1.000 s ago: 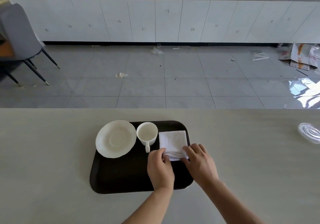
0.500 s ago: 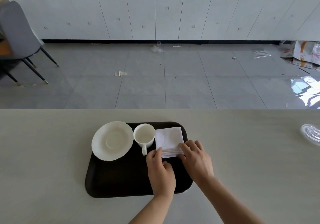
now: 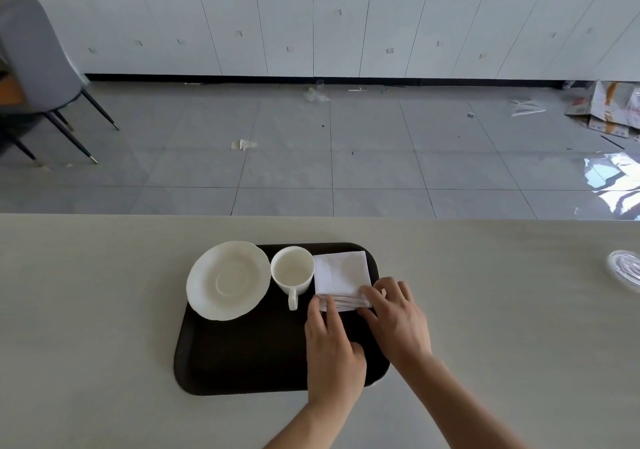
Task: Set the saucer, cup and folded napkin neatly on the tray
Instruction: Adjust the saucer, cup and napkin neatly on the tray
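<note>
Nearest the camera, 2 bare forearms reached in from the lower edge over the pale table point(image 3: 104, 310). The left hand point(image 3: 332, 344) lay palm down over the near right part of the dark tray point(image 3: 242, 362), its fingers held close together, the tips pressing on the near left corner of the folded napkin point(image 3: 341, 275). Whether the thumb was under the fold could not be told. The right hand point(image 3: 398, 317) sat just beside it, fingers slightly spread and curled over the napkin's near right corner, touching its layered edge.

The white napkin lay flat in the far right part of the tray. Just left of it stood the white cup point(image 3: 292, 272), upright, its handle pointing toward the near side. Left of the cup, the white saucer point(image 3: 228, 280) overlapped the tray's far left rim.

At the table's right edge lay a clear glass piece point(image 3: 625, 270). Beyond the table, the grey tiled floor point(image 3: 311, 157) carried scraps, a grey chair point(image 3: 38, 67) stood far left, and white cabinets point(image 3: 311, 32) lined the back.
</note>
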{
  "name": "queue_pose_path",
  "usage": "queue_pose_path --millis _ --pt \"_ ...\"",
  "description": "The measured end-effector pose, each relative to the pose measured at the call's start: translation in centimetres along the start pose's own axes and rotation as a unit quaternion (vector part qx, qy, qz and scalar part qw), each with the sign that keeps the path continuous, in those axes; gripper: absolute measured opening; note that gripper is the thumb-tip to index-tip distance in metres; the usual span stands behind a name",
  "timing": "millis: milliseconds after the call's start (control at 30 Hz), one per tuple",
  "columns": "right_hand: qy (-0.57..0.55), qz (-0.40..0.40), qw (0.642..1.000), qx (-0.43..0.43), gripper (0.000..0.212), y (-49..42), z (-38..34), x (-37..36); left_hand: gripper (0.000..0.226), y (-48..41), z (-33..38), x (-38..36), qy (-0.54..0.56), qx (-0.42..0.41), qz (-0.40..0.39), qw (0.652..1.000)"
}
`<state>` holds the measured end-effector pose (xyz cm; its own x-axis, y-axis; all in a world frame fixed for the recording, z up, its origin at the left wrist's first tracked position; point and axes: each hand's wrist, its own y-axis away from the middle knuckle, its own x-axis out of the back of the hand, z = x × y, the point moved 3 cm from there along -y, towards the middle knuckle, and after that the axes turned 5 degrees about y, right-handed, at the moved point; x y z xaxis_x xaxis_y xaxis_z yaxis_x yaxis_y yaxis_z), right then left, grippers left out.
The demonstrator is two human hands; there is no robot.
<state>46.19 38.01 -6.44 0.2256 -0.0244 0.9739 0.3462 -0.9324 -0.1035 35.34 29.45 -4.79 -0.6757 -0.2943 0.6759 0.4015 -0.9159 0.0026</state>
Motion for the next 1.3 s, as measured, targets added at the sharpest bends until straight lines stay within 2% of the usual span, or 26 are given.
queue_pose_path --millis 100,267,533,933,1300 --pt "-0.013 0.022 1.0 0.004 0.021 0.4 0.2 0.4 0.071 0.6 -0.4 -0.1 -0.11 -0.062 -0.039 0.991" --pt "-0.011 0.039 0.999 0.019 0.014 0.3 0.1 0.3 0.073 0.1 -0.9 0.1 -0.199 -0.079 -0.089 0.973" --pt "-0.008 0.044 0.999 0.008 0.01 -0.3 0.2 0.1 0.073 -0.9 -1.7 -0.6 -0.22 -0.064 -0.118 0.966" --pt "-0.027 0.072 0.997 0.006 0.013 0.1 -0.2 0.2 0.068 -0.9 -2.4 -0.3 -0.246 -0.112 -0.105 0.957" --pt "-0.001 0.039 0.999 0.02 0.015 -0.2 -0.3 -0.1 0.071 -1.1 -2.5 -0.4 -0.301 -0.12 -0.131 0.937"
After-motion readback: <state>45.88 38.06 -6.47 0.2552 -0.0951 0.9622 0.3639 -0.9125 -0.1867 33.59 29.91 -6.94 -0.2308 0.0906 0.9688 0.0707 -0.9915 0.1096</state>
